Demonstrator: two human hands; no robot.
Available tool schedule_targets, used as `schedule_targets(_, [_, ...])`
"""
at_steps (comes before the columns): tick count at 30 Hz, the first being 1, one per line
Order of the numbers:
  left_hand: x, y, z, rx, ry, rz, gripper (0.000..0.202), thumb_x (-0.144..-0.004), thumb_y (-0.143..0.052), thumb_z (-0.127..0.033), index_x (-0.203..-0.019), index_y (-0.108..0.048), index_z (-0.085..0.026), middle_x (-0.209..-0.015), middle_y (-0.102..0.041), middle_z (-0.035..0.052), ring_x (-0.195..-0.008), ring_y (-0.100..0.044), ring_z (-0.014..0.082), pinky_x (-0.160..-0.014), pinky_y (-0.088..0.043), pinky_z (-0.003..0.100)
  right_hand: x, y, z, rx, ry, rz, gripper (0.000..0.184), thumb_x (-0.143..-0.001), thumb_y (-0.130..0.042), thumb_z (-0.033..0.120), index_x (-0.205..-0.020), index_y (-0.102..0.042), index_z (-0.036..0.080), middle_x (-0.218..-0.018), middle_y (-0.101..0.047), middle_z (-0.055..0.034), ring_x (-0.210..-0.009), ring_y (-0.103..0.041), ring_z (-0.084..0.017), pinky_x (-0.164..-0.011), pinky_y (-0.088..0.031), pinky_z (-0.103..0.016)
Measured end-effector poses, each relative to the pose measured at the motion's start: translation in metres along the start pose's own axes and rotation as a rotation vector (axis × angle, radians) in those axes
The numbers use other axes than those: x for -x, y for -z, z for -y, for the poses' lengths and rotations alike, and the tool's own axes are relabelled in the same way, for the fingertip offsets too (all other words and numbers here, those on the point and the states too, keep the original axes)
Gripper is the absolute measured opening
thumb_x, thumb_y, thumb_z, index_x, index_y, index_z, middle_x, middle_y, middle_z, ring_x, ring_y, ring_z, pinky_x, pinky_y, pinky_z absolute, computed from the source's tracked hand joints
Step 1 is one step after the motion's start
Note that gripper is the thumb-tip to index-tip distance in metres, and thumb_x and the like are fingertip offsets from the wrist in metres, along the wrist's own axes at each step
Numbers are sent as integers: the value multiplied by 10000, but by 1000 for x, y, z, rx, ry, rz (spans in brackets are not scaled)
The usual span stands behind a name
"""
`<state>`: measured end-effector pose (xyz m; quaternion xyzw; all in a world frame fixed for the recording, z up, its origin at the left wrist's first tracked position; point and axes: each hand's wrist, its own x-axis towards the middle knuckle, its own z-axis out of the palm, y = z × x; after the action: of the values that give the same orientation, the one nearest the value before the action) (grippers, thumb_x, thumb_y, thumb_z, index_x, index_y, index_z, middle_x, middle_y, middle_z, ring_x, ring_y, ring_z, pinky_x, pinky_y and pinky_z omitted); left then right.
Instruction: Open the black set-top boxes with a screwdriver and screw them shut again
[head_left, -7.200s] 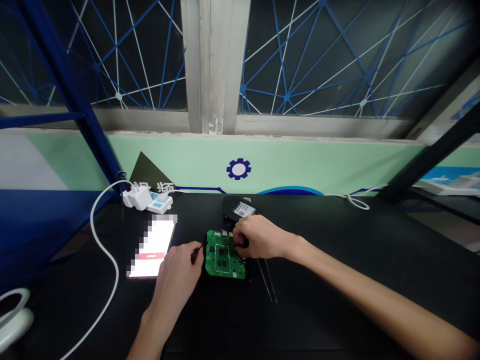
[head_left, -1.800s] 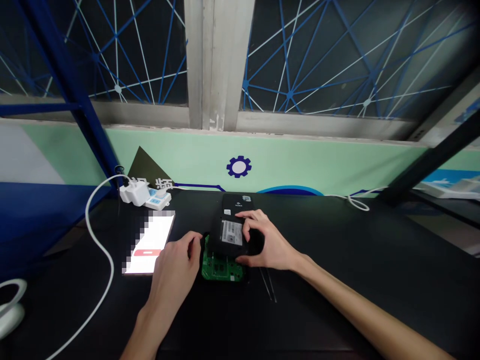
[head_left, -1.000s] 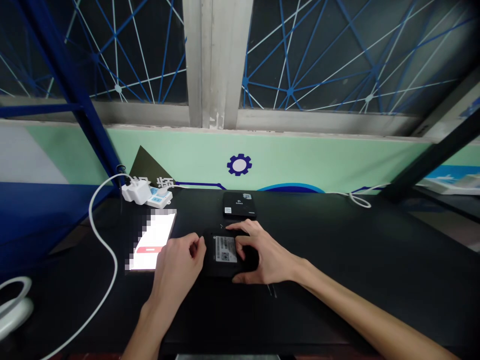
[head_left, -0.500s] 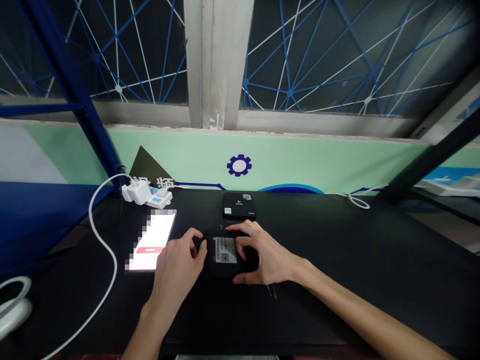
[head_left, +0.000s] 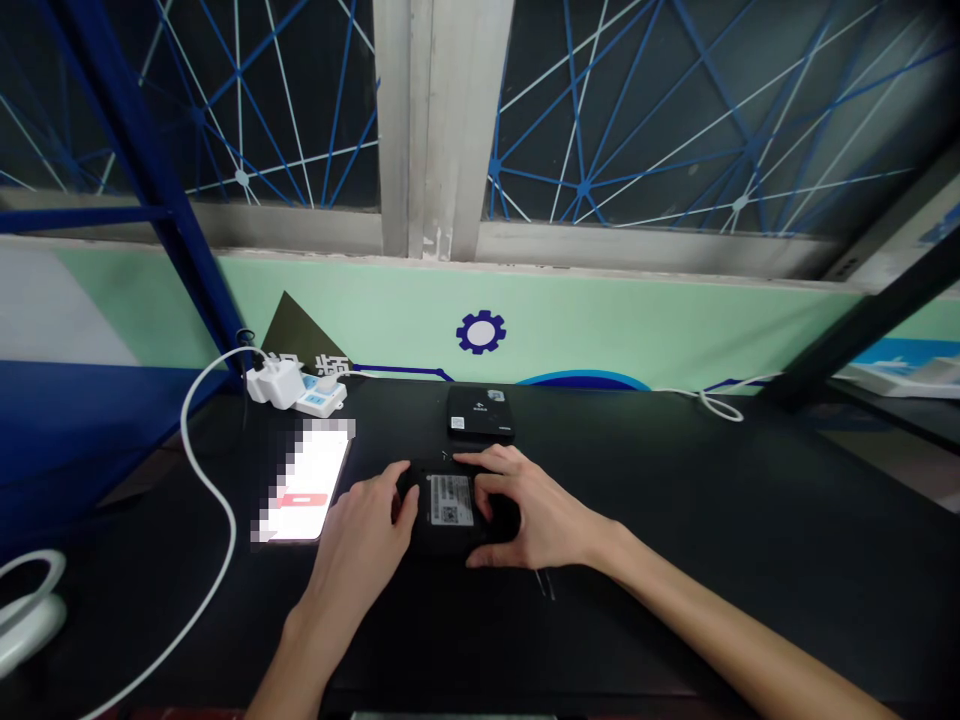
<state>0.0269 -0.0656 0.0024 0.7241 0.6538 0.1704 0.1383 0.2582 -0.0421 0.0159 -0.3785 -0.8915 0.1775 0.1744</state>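
So the green circuit board is totally out of sight now, cause the labelled black cover has come off the black box and sits over it. The right grip went from over the board to holding the cover's right side, the left grip's thumb and finger have spread apart, and the thin metal prongs are mostly hidden.

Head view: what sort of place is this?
Probably an indoor workbench, perhaps for electronics: a black table against a wall below windows, with a white power strip and a labelled black case on it.
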Motion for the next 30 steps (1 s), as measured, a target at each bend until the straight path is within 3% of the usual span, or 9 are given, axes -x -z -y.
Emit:
schedule_targets(5, [1,-1,1,-2,-41,-17,439,-1002,-384,-356,-1386,-540,-212,-1105,-727,86,-998,-691,255,-785,-501,333,1,1,-1,-11,-4,-15,494,-648,-814,638,-750,-588,211,-1465,-529,-129,-1305,-509,-351,-1070,-373,-530])
schedule_targets(10, [2,1,1,-15,-78,0,451,-1004,-404,-360,-1408,-530,-205,-1250,-690,100,-1076,-681,263,-846,-520,357,2,3,-1,-32,28,-25,419,-712,-807,562,-800,-597,211,-1433,-557,-155,-1316,-516,-335,-1052,-412,-497])
schedule_targets(14, [3,1,-2,-81,-86,5,442,-1015,-424,-348,-1413,-527,-188,-1305,-670,104,-1112,-675,274,-880,-525,377,1,3,-1,-23,29,-14,414,-702,-820,554,-783,-606,208,-1448,-548,-164,-1343,-498,-349,-1080,-388,-517])
schedule_targets(20, [4,-1,-7,-180,-90,42,439,-1029,-428,-322,-1437,-469,-165,-1328,-654,125,-1066,-701,297,-807,-544,382,-1,2,-1,9,-3,26,439,-695,-809,596,-737,-614,204,-1493,-505,-156,-1338,-509,-362,-1089,-393,-525])
schedule_targets(30, [2,-2,-1,-104,-87,74,471,-1034,-395,-358,-1469,-427,-182,-1340,-646,123,-1123,-671,299,-863,-524,389,-1,0,-3,-12,17,8,457,-675,-814,612,-721,-613,205,-1471,-528,-158,-1328,-518,-352,-1088,-395,-525])
